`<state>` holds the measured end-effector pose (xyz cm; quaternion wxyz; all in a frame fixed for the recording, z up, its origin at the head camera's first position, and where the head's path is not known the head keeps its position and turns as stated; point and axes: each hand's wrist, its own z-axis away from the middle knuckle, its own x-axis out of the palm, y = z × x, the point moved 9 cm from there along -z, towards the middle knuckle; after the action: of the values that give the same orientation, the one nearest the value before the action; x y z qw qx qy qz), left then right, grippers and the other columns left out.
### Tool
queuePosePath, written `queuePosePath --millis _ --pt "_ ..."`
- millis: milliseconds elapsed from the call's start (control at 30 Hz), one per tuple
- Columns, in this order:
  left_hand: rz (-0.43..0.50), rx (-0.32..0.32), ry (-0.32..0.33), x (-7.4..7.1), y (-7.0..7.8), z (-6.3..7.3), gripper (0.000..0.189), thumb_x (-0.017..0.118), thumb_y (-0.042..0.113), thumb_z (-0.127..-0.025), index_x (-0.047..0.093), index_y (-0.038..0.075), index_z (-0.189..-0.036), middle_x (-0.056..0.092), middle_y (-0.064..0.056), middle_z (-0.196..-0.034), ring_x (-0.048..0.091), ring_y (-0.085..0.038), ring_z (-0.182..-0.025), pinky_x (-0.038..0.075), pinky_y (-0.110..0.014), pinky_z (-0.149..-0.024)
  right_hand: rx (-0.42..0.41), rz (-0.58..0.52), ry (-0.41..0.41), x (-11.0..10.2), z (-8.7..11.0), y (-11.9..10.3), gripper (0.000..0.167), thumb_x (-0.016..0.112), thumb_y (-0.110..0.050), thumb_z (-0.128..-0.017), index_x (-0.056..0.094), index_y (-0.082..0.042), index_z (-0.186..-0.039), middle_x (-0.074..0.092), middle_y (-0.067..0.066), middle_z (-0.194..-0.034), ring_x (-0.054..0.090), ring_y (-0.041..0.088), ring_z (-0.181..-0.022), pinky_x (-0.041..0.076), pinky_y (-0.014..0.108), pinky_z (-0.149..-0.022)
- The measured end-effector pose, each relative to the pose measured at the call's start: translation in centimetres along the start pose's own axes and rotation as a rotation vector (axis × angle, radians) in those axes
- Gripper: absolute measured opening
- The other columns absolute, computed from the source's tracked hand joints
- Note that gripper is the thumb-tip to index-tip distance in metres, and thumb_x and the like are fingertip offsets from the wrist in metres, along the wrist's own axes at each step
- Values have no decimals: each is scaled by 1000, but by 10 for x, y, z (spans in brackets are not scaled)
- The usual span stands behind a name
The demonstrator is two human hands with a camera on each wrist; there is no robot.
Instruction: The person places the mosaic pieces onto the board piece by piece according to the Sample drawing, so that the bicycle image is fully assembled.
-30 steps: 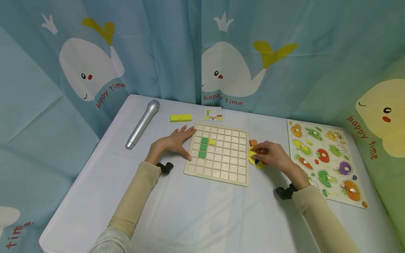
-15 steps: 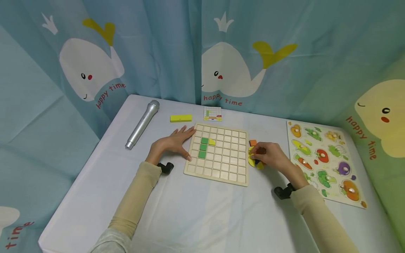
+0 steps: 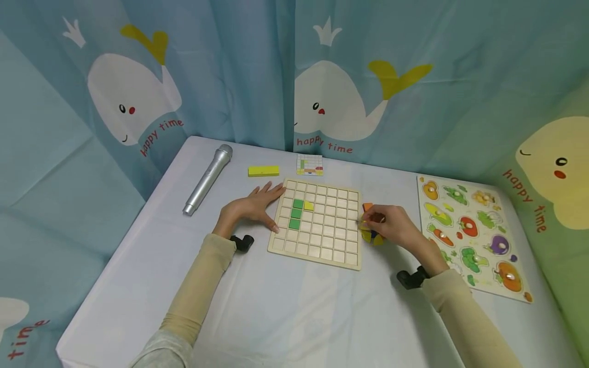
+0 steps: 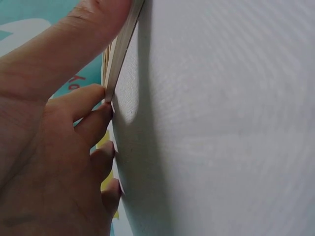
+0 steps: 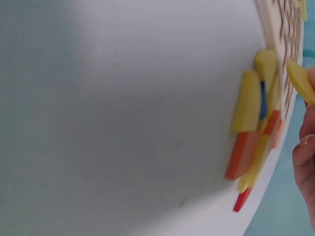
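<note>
A wooden grid board (image 3: pixel 325 241) lies on the table with several green squares (image 3: pixel 295 213) and a yellow piece (image 3: pixel 309 206) in its cells. My left hand (image 3: pixel 250 208) rests at the board's left edge, fingers spread; the thumb touches the frame in the left wrist view. Just off the right edge, my right hand (image 3: pixel 392 223) pinches a yellow block (image 5: pixel 300 82), raised above the pile in the right wrist view. Below it lie loose yellow, orange, red and blue blocks (image 5: pixel 247 105), partly hidden by the hand in the head view.
Behind the board lie a patterned card (image 3: pixel 310 164) and a yellow bar (image 3: pixel 263 171). A silver toy microphone (image 3: pixel 208 179) is at the left. On the right sits a vegetable puzzle board (image 3: pixel 444 250). A curtain (image 3: pixel 257 71) hangs behind the table.
Over the last half second my right hand has lifted a yellow block from the pile, its fingertips now closer to the board's right edge. My left hand has stayed in place.
</note>
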<state>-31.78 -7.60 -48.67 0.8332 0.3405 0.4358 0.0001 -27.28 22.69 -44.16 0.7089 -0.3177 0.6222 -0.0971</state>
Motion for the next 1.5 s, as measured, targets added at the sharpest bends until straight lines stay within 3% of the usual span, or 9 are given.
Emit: queuePosePath --millis 167,300,500,633,933,1100,1300,1500 --pt "5 -4 5 0 -1 -1 126 92 38 -75 9 18 -167 -1 1 -175 -13 -23 -161 -9 -46 -130 -23 -33 -14 3 -3 -14 7 73 -4 -93 74 -2 -99 74 15 -98 66 19 -79 53 23 -62" --pt "10 0 8 0 -2 -1 126 93 38 -75 9 18 -167 -1 1 -175 -13 -23 -161 -8 -46 -130 -47 -74 -35 8 -5 -22 13 74 -4 -92 74 -1 -105 73 14 -99 67 20 -80 53 23 -64" --pt "14 10 12 0 -2 -2 127 93 37 -74 9 17 -167 0 1 -175 -13 -23 -161 -9 -46 -130 -46 -118 -97 22 -11 -31 22 74 -3 -92 75 -2 -114 71 15 -105 74 25 -92 58 32 -77" --pt "9 11 9 0 -1 -1 126 93 37 -75 9 17 -167 0 0 -175 -13 -24 -161 -8 -47 -130 -69 -141 -109 28 -15 -40 21 74 -3 -91 76 -2 -112 73 15 -105 75 25 -91 60 35 -81" --pt "2 -7 7 -1 -2 -2 126 92 38 -75 9 19 -167 0 2 -175 -12 -23 -161 -7 -45 -131 -62 -193 -127 42 -27 -56 16 75 -9 -93 76 -6 -108 74 9 -100 70 19 -90 58 35 -85" --pt "-11 -10 5 -3 -3 -4 124 91 39 -76 9 18 -167 -1 2 -175 -12 -23 -161 -7 -46 -131 -120 -221 -135 52 -33 -70 24 76 -5 -91 75 -7 -115 73 8 -99 68 19 -89 59 31 -85" --pt "-11 -9 2 -4 -3 -6 122 90 39 -79 9 18 -167 -3 1 -175 -13 -25 -160 -8 -48 -130 -185 -252 -156 62 -38 -87 16 72 0 -92 78 -8 -105 76 5 -95 71 17 -88 60 29 -84" --pt "-15 21 7 -6 -1 -6 119 88 40 -80 10 14 -167 -1 -3 -175 -12 -29 -160 -7 -51 -130 -202 -281 -185 70 -44 -100 13 72 -2 -93 78 -6 -104 78 6 -97 75 18 -91 61 28 -83"
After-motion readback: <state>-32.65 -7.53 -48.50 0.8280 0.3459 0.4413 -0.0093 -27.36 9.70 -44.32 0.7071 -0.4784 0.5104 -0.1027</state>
